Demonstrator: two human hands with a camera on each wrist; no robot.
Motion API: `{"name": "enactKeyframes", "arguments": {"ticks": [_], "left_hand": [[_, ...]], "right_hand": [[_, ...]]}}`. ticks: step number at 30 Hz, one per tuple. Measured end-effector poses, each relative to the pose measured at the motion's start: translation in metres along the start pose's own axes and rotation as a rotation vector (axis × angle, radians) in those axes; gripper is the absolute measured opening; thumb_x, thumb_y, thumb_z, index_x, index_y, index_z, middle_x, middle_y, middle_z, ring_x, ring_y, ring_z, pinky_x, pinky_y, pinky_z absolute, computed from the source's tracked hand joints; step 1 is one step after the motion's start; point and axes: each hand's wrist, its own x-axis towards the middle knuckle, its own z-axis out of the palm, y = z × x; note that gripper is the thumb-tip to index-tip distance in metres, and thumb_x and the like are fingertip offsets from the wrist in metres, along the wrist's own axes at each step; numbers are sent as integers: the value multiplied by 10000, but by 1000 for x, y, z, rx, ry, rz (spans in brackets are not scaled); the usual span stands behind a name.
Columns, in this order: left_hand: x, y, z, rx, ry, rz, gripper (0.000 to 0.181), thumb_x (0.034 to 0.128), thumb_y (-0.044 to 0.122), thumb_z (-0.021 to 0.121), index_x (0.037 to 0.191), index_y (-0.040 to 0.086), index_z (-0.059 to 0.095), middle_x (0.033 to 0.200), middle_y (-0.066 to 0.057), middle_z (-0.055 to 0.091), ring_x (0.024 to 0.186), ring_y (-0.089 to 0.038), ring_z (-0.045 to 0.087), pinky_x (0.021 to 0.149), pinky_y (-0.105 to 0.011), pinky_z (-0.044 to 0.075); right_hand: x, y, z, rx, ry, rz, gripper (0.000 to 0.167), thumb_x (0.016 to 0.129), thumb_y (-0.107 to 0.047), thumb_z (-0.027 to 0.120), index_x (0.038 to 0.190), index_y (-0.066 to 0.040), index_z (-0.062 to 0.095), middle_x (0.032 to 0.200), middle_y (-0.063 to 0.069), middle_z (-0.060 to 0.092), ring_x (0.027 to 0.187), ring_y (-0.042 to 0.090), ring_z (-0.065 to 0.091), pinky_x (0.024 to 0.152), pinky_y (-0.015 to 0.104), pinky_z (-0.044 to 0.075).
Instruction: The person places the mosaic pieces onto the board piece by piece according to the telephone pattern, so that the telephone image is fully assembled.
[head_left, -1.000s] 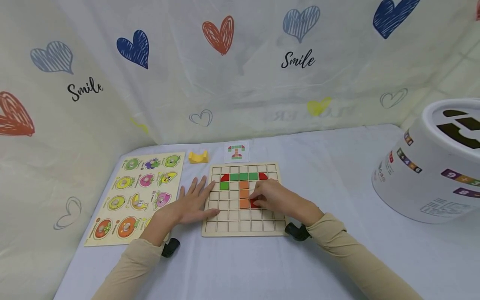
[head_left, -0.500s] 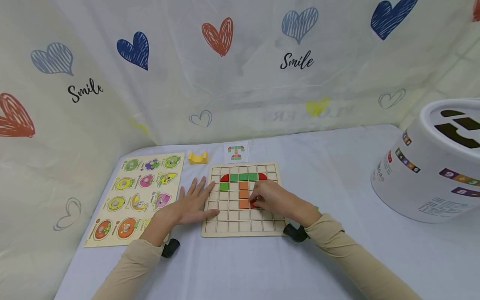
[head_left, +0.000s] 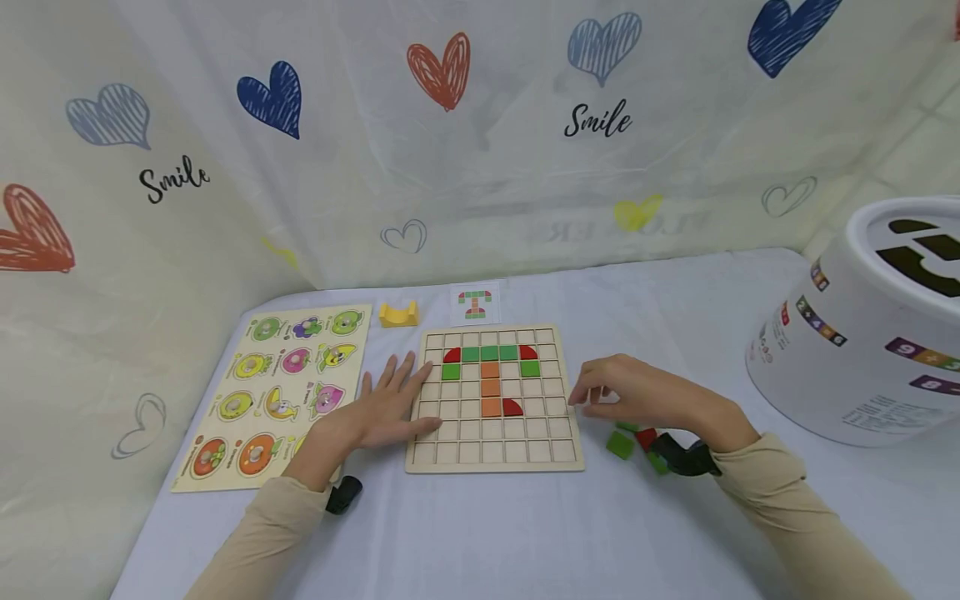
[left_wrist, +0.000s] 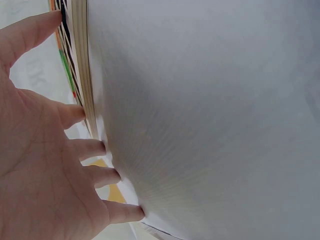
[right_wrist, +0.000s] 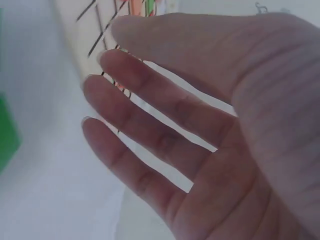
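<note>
A wooden grid board (head_left: 465,429) lies on the white table. Green and red pieces form a bar along its upper part, with an orange column (head_left: 491,387) below. A red quarter-round piece (head_left: 512,407) sits beside the lowest orange square. My left hand (head_left: 382,410) is spread flat, its thumb and index finger touching the board's left edge. Just off the board's right edge hovers my right hand (head_left: 637,390), fingers loosely bent and nothing between them; its palm fills much of the right wrist view. Below it lie loose green pieces (head_left: 620,445) and a red piece (head_left: 646,438).
A pattern card (head_left: 475,303) lies behind the board, with a yellow curved block (head_left: 398,314) to its left. The fruit puzzle board (head_left: 232,429) is at the left, partly under the left hand and wrist. A large white tub (head_left: 817,383) stands at the right.
My right hand has left the red quarter-round piece on the board and moved right, off the board. The loose pieces at the right have come into view. The left hand stays in place.
</note>
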Motion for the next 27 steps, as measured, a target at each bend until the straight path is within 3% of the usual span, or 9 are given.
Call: {"name": "enactKeyframes", "arguments": {"ticks": [5,11,27], "left_hand": [[-1,0,0,-6,2,-3,936,1015,598,519,1689,90,115,1743,-206,-28,1590,-442,-93,1197,-738,-50],[-1,0,0,1,6,-6,935,1016,602,522,1691,101,113,1745,-196,-33,1591,-431,-99,1200,-734,-51],[0,0,0,-9,7,-5,936,1008,604,522,1688,93,132,1745,-206,-6,1592,-443,-76,1197,-743,-36]], "right_hand": [[-32,15,-5,20,-28,95,134,900,-45,798,999,-135,787,946,-112,683,865,36,624,819,330,585],[-58,31,2,99,-53,124,173,850,-85,858,964,-163,752,936,-133,649,846,37,618,773,285,578],[-57,31,12,140,-19,158,213,807,-59,892,926,-119,725,890,-86,633,781,41,597,696,245,566]]}}
